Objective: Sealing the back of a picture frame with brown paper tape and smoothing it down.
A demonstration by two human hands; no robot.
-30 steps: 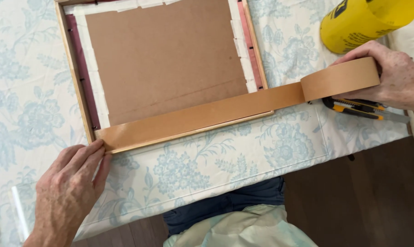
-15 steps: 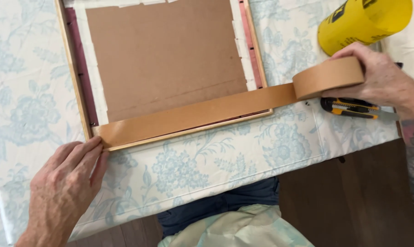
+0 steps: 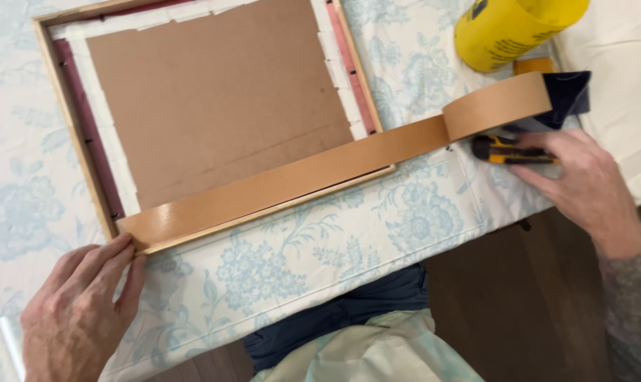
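Observation:
A wooden picture frame [image 3: 264, 213] lies face down on a floral tablecloth, its brown cardboard backing [image 3: 221, 99] edged with white tape pieces. A strip of brown tape [image 3: 278, 184] runs along the frame's near edge to the tape roll [image 3: 497, 106], which stands on the table past the frame's right corner. My left hand [image 3: 79, 311] presses its fingertips on the strip's left end at the frame corner. My right hand [image 3: 582, 184] has its fingers on a yellow and black utility knife [image 3: 504, 150] just below the roll.
A yellow cylindrical container [image 3: 511, 32] lies at the back right, with a dark blue object [image 3: 571, 92] behind the roll. White cloth [image 3: 617, 56] covers the far right. The table edge [image 3: 348, 283] runs along the near side, with dark wood floor [image 3: 518, 311] below.
My right hand has let go of the tape roll and dropped to the utility knife. The roll now stands by itself. My left hand has stayed on the tape's end.

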